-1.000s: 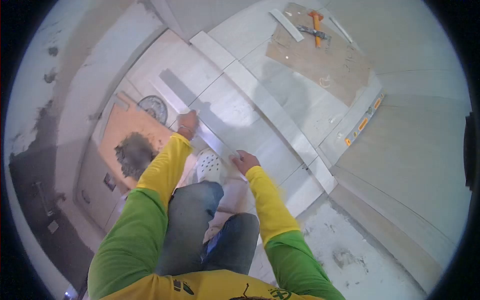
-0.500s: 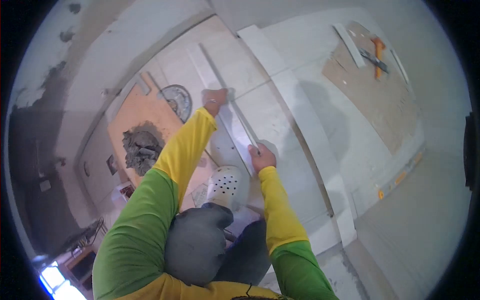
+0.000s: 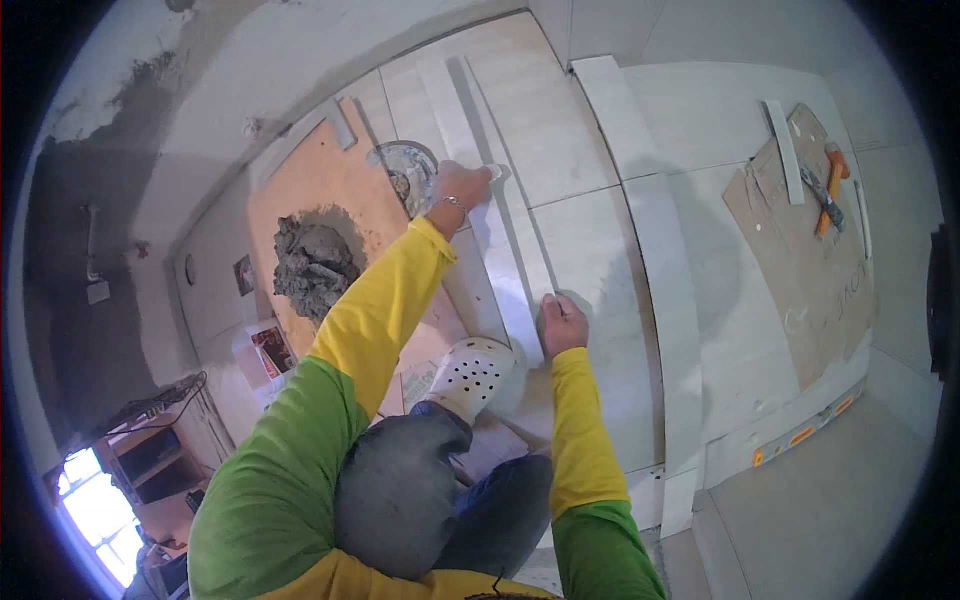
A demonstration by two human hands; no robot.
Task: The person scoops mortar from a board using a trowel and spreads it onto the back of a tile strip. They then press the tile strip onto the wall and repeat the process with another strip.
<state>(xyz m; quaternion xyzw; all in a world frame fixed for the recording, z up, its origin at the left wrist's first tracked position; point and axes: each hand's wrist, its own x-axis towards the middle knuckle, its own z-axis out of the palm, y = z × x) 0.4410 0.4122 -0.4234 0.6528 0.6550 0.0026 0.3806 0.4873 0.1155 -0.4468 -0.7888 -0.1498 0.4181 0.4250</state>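
Observation:
A long pale bar (image 3: 505, 270) lies slantwise over the floor tiles. Beside its right edge runs a narrow light strip (image 3: 527, 235), with a dark gap between the two. My left hand (image 3: 463, 187) is closed over the upper part, its fingertips reaching across the bar to the strip. At the strip's lower end my right hand (image 3: 563, 323) is closed, with thumb and fingers pinched on it. The undersides of both hands' fingers are hidden.
Grey mortar (image 3: 312, 268) sits on an orange-brown board (image 3: 375, 215), near a round metal disc-like item (image 3: 408, 172). A white clog (image 3: 473, 375) stands by the bar. Rightward are a long white plank (image 3: 668, 290), cardboard (image 3: 790, 250), an orange-handled tool (image 3: 832, 190) and a level (image 3: 808, 432).
The whole view has shifted, so the floor items appear further right and lower. The narrow strip now shows further apart from the bar, and both hands stay at it.

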